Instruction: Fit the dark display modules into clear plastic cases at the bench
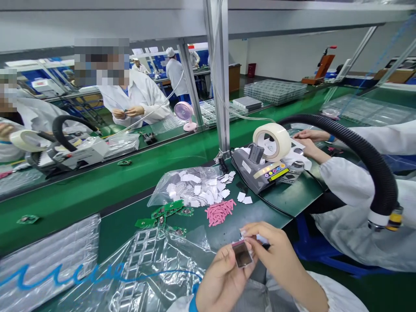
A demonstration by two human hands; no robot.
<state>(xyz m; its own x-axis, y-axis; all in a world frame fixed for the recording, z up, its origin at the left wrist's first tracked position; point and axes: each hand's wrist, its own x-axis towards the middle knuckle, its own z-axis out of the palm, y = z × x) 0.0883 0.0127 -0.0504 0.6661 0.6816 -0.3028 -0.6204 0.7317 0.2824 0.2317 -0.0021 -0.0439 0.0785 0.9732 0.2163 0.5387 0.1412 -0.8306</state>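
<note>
My left hand [222, 279] grips a small square dark display module [242, 254] by its lower edge, close to the bottom of the view. My right hand [271, 251] pinches the module's upper right corner, its fingers curled over the top. Both hands hover above the green bench, just in front of a pile of pink strips [220, 212]. Behind the strips lie several white squares spilling from a clear bag [182, 187], and green circuit boards [164, 214] lie to the left.
A tape dispenser [263, 171] with a white tape roll [273, 141] stands at the back right. A black hose [367, 158] arcs over a neighbouring person's sleeve [351, 182]. Clear plastic trays in bags [143, 268] lie at the left. Other people work across the green conveyor [81, 190].
</note>
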